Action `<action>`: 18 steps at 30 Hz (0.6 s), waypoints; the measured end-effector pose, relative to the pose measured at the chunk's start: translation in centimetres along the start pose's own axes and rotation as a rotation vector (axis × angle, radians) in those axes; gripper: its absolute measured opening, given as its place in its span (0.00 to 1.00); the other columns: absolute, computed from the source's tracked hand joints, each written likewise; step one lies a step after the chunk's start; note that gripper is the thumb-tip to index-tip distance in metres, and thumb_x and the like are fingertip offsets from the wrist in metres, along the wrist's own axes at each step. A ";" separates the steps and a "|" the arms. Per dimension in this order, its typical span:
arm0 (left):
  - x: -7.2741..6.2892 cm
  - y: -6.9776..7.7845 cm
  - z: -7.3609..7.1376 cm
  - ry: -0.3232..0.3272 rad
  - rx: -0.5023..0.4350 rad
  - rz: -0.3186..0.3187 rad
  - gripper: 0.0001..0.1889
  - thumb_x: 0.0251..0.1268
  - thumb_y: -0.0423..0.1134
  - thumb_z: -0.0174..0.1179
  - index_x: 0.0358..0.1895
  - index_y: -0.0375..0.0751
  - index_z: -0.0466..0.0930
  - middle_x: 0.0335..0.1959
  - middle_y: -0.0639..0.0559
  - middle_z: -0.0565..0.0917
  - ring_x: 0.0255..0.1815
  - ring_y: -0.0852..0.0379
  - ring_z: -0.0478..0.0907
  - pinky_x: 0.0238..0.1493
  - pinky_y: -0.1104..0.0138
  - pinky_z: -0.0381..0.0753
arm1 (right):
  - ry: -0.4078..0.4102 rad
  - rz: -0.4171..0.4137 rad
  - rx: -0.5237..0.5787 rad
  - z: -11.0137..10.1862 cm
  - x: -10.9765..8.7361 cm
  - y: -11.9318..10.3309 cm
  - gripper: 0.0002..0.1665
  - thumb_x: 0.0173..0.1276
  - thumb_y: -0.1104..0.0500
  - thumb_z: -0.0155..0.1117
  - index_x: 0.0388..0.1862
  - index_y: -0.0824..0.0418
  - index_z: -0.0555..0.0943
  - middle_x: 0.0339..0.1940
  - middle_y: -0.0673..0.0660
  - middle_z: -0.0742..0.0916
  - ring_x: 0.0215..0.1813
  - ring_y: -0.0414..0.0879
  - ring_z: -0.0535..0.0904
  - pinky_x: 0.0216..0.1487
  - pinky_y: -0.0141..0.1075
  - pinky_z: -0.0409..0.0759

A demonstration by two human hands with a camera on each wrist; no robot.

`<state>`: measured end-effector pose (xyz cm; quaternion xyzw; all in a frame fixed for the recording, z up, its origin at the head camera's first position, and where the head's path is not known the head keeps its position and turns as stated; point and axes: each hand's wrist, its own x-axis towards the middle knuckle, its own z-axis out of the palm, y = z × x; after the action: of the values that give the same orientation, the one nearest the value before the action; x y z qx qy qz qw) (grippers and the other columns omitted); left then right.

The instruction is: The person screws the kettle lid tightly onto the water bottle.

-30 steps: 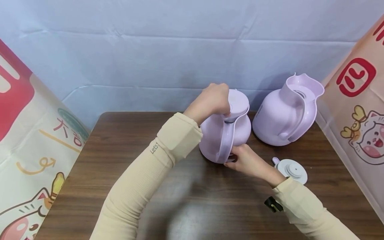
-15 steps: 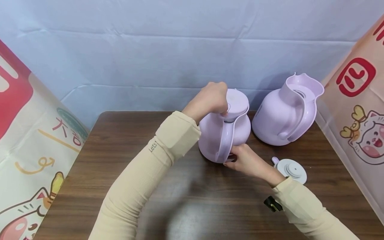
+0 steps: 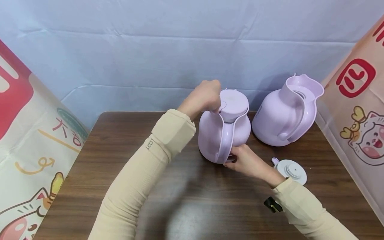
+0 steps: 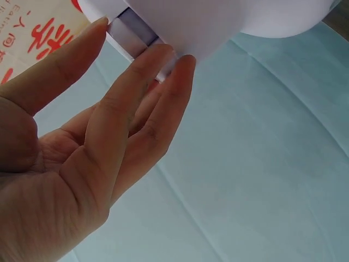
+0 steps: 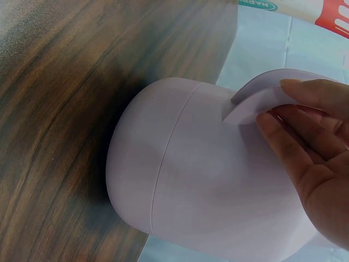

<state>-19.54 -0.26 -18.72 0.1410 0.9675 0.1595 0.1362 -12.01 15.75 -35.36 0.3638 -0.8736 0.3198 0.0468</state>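
Note:
A lilac thermal jug [image 3: 210, 135] stands upright on the wooden table, its round lid [image 3: 235, 100] seated in the neck. My right hand [image 3: 249, 160] pinches the lower part of the jug's handle [image 5: 253, 106], thumb on one side and fingers on the other. Beside the lid, at the left of the neck, is my left hand [image 3: 204, 97]. In the left wrist view its fingers [image 4: 109, 120] are loosely bent and spread, with fingertips at the jug's lilac upper part; whether they touch it is hard to tell.
To the right stands a second lilac jug [image 3: 273, 116] with its neck uncovered. A lid [image 3: 292, 170] lies underside up near my right wrist, a small black object [image 3: 273, 204] by the right sleeve. A pale cloth [image 3: 135, 60] hangs behind the table [image 3: 126, 153].
My left hand has moved left off the lid, so more of the lid shows. The right hand stays on the handle, and the jug has hardly moved.

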 end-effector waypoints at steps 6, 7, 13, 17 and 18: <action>0.5 -0.7 -0.2 0.008 -0.052 -0.014 0.06 0.49 0.25 0.57 0.29 0.39 0.77 0.31 0.49 0.78 0.32 0.56 0.70 0.25 0.72 0.68 | 0.000 0.003 -0.007 0.0 0.0 -0.1 0.14 0.40 0.73 0.71 0.28 0.66 0.80 0.25 0.54 0.84 0.29 0.45 0.80 0.31 0.36 0.79; 0.6 -0.9 -0.2 0.006 -0.060 -0.019 0.07 0.50 0.24 0.56 0.29 0.40 0.77 0.31 0.49 0.79 0.32 0.56 0.70 0.24 0.72 0.67 | 0.000 0.004 -0.009 0.0 0.0 -0.1 0.14 0.40 0.73 0.71 0.28 0.66 0.80 0.25 0.54 0.84 0.29 0.45 0.80 0.31 0.36 0.79; 1.3 -1.8 -0.2 0.022 -0.118 -0.045 0.08 0.51 0.26 0.59 0.34 0.40 0.80 0.33 0.50 0.80 0.33 0.56 0.72 0.27 0.73 0.71 | 0.003 0.004 -0.015 0.0 0.0 -0.1 0.14 0.40 0.73 0.71 0.28 0.65 0.80 0.25 0.54 0.84 0.29 0.45 0.81 0.31 0.35 0.79; 1.5 -2.2 -0.1 0.029 -0.163 -0.064 0.11 0.52 0.29 0.63 0.41 0.42 0.81 0.37 0.49 0.79 0.34 0.56 0.74 0.31 0.72 0.73 | -0.002 0.011 -0.016 0.0 0.0 -0.1 0.14 0.40 0.72 0.71 0.28 0.65 0.80 0.25 0.53 0.84 0.29 0.45 0.81 0.31 0.34 0.79; 1.6 -2.2 -0.1 0.028 -0.175 -0.070 0.11 0.52 0.29 0.63 0.41 0.42 0.81 0.37 0.49 0.79 0.33 0.56 0.74 0.31 0.72 0.73 | -0.003 0.011 -0.017 0.0 0.0 -0.1 0.13 0.40 0.72 0.71 0.28 0.65 0.80 0.25 0.53 0.84 0.29 0.45 0.81 0.31 0.34 0.78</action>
<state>-21.53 -1.79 -19.72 0.0924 0.9561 0.2406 0.1397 -11.93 15.72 -35.34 0.3589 -0.8783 0.3123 0.0469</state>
